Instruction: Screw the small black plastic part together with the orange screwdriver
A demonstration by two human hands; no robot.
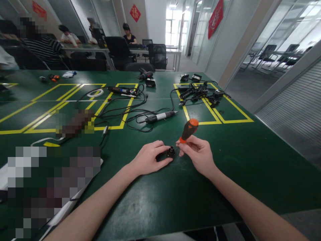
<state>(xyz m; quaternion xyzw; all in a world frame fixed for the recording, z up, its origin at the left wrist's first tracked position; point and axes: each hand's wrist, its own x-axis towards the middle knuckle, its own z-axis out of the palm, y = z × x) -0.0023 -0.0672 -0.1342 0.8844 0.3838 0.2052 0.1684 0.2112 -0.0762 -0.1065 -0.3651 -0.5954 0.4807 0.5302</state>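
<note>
My left hand (151,158) rests on the green table with thumb and fingers closed around a small black round part (171,152) that has a raised metallic-looking centre. In my right hand (200,154) is a screwdriver (188,130) with a black and orange handle, gripped near its lower end. The handle leans up and to the right, and its orange butt is on top. The screwdriver's tip is hidden or too small to make out. Both hands are close together, with the right one just right of the black part.
Beyond my hands lies a grey and black electric screwdriver (161,116) with looping cables. A second pen-shaped tool (121,90) is farther left. Tangled black cables (198,92) lie at the back right, inside yellow tape lines. A power drill (145,74) sits near the far edge. People sit behind.
</note>
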